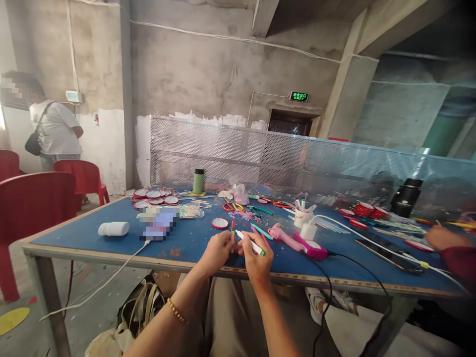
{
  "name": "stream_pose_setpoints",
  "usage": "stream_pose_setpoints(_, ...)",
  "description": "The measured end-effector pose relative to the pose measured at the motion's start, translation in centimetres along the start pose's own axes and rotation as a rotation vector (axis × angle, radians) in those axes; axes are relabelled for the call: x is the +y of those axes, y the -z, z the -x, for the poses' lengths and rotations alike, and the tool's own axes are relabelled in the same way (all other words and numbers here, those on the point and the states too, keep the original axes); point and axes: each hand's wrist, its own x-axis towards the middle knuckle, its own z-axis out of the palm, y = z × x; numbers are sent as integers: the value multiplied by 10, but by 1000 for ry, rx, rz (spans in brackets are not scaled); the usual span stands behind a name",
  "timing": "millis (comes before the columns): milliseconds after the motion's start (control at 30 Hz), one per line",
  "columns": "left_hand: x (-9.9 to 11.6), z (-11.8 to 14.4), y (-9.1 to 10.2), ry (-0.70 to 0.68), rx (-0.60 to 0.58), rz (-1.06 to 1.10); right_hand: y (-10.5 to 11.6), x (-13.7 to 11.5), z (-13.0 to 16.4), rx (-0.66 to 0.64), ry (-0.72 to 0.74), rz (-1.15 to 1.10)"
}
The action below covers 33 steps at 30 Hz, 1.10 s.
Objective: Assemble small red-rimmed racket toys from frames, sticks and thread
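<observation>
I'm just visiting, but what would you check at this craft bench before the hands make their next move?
1. Left hand grips the small striped stick: ok.
2. Right hand holds the white pen: ok.
3. Pen tip meets the stick: cannot tell.
4. Pink glue gun lies apart from both hands: ok.
5. Black cable hangs over the blue table edge, snag risk: not ok.

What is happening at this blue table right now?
A person sits at the blue table and works with both hands near its front edge. The left hand pinches a short red and green stick upright. The right hand holds a white pen-like stick with a green tip. A pink glue gun lies just beyond. Another person's hand rests at the right, and someone stands far left.
</observation>
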Motion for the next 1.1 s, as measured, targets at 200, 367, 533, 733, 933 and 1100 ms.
stream_pose_setpoints(200,-1,-1,1,16,-23,-8,0,1,1,-11,-4,-6)
stream_pose_setpoints(367,1,0,3,35,-28,-69,-2,2,1,-13,16,-19)
stream_pose_setpoints(533,1,0,5,27,-32,-90,-3,3,2,-34,31,-23)
stream_pose_setpoints(733,3,1,5,22,-38,-87,-3,4,2,-74,31,-32)
stream_pose_setpoints(933,5,2,5,38,-37,-86,-4,4,3,-8,12,-46)
stream_pose_setpoints(1100,4,2,4,15,-29,-79,-3,4,3,-48,39,-29)
